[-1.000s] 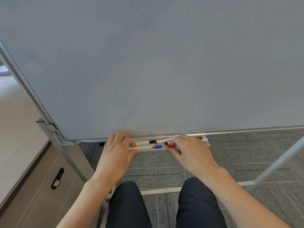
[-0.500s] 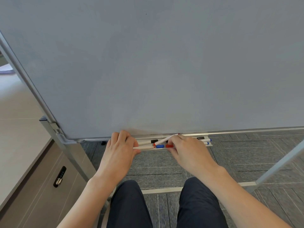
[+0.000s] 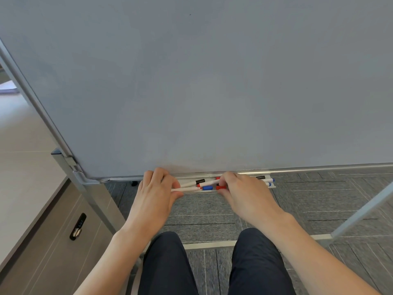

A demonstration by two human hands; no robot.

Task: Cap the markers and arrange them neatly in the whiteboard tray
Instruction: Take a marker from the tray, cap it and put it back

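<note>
Several white markers lie in the narrow metal tray [image 3: 273, 186] under the whiteboard [image 3: 212, 81]. Between my hands I see a black-capped marker [image 3: 200, 181], a blue-capped marker [image 3: 207, 188] and a red cap [image 3: 221, 187]. My left hand [image 3: 158, 188] pinches the left ends of two white marker bodies. My right hand [image 3: 244, 192] grips a tilted white marker [image 3: 209, 183] near the red cap. More markers [image 3: 268, 180] with black and blue ends lie at the tray's right end, partly hidden by my right hand.
A grey cabinet with a dark handle [image 3: 77, 226] stands at the lower left under a light countertop [image 3: 23, 156]. The whiteboard stand's metal leg [image 3: 93, 199] rises on the left and another bar [image 3: 361, 211] runs on the right. My knees [image 3: 212, 262] are over grey carpet.
The tilted marker in my right hand has come down a little flatter toward the tray. Both hands stay at the same markers, with only small shifts.
</note>
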